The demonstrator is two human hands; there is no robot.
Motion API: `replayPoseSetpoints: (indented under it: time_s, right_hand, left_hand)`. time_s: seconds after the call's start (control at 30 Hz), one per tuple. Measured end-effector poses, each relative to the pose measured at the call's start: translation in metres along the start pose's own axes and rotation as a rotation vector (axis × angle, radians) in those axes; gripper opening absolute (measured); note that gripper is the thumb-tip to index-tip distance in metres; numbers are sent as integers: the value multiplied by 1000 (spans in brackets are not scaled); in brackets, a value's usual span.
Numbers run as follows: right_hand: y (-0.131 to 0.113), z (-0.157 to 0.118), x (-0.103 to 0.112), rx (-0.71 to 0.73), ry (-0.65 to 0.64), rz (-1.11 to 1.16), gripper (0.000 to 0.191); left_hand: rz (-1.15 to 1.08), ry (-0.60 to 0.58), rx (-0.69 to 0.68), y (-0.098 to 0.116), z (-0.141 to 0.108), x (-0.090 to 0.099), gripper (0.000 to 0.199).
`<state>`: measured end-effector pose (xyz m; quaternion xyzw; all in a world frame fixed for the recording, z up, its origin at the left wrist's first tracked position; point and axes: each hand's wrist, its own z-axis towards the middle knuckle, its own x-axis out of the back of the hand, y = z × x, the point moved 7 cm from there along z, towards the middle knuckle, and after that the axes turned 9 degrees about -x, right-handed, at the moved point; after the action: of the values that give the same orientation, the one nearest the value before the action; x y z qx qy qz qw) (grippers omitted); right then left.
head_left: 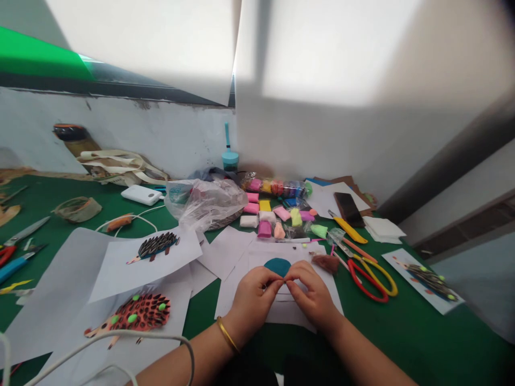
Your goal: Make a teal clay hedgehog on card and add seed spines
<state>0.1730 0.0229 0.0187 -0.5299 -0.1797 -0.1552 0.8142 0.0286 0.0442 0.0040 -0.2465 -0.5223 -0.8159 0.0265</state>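
Note:
My left hand [254, 297], with a gold bangle at the wrist, and my right hand [311, 295] meet over white paper [237, 289] in front of me. Thumb and forefinger of each are pinched together, fingertips nearly touching. Between them there seems to be a tiny dark bit, too small to name. Just beyond the fingertips a blue rounded shape [277, 266] lies on the paper, its lower part hidden by my hands. A brown lump in clear wrap [325, 262] rests right of my right hand.
Scissors with red and yellow handles [372, 281], a yellow cutter [350, 230] and a phone [348, 209] lie right. Colored clay packs [264, 229] and a plastic bag [207, 201] sit beyond. Hedgehog pictures [139, 316] and a white cable [161, 335] are left.

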Motion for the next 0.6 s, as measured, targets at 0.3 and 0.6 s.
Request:
replayPoseSetpoints:
  time_s: [0.3,0.6]
  right_hand:
    - [1,1,0,-8,14,12,7]
    - [1,1,-2,-17,-7,4,10]
  left_hand:
    - [-31,11,40,-3,0,0,16]
    - [-8,-4,39,-3,-1,-1,14]
